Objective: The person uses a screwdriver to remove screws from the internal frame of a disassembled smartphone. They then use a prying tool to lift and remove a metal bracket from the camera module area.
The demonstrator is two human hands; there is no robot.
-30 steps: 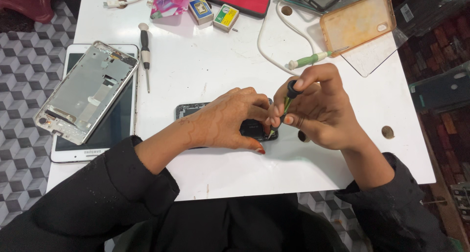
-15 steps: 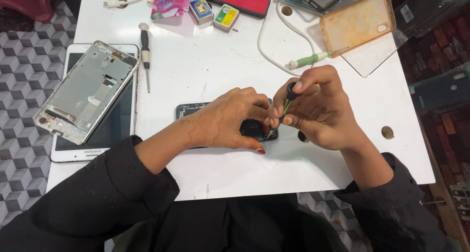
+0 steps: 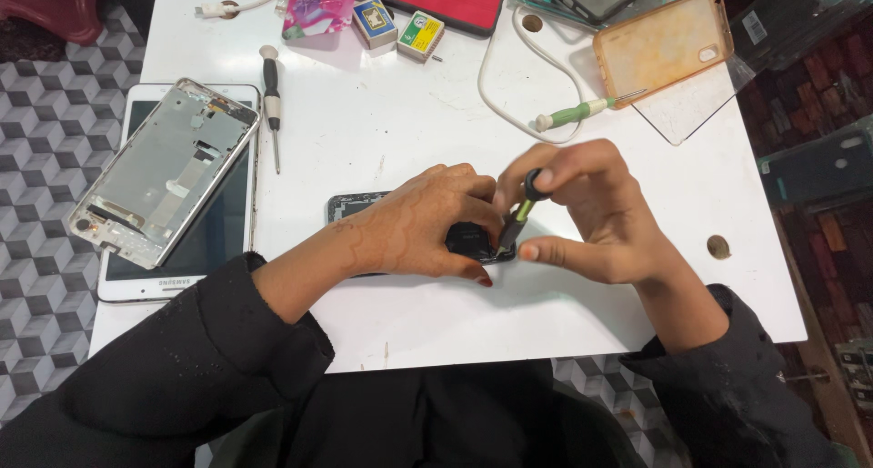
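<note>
since a second ago the right hand [image 3: 596, 215] still pinches its small screwdriver [image 3: 516, 215] upright on the dark phone [image 3: 459, 238] at the white table's [image 3: 436, 122] centre, barely shifted, left hand [image 3: 427, 222] fingers clamping the phone flat.

You have a dark opened phone [image 3: 364, 206] lying flat on the white table, mostly covered by your hand. Your small screwdriver [image 3: 516, 215] with the black cap and green shaft stands tilted, its tip on the phone's right end.

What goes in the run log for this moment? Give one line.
left hand: presses dark phone on white table | right hand: grips small screwdriver, tip at phone
</note>
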